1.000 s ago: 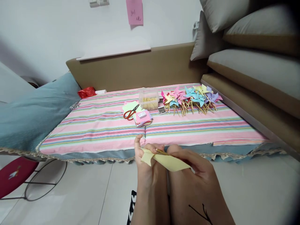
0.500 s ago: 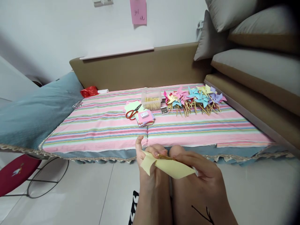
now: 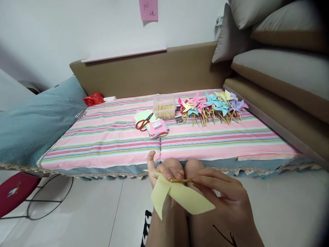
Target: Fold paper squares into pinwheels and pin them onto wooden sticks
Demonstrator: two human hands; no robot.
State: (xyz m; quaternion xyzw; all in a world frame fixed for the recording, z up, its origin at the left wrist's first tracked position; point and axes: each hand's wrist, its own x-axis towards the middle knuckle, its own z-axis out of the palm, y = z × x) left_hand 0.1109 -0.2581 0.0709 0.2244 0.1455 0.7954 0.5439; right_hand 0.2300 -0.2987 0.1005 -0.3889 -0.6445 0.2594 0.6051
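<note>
Pinching the yellow paper [image 3: 191,199] near its folded middle with the left hand [image 3: 163,168], curled nearly closed with one finger raised. Nipping the thin stick [image 3: 187,180] to the right of the left fingers, between bent fingertips of the right hand [image 3: 227,192], just along the paper's upper edge. Having tipped the paper downward over the last half second, now showing more of both blades below the left fingers. Judging from that, probably gaining a better view of where stick and paper meet; unable to tell whether joined. Facing, beyond the left fingers and well apart, a stack of coloured squares [image 3: 163,131] on the striped cover [image 3: 102,151], with scissors [image 3: 146,120] just to its left. Having a clear box [image 3: 166,100] of sticks farther out; beyond the right hand, a heap of pinwheels [image 3: 211,98]. Seeing the brown backrest [image 3: 144,77] past everything, then a pink note [image 3: 149,10].
</note>
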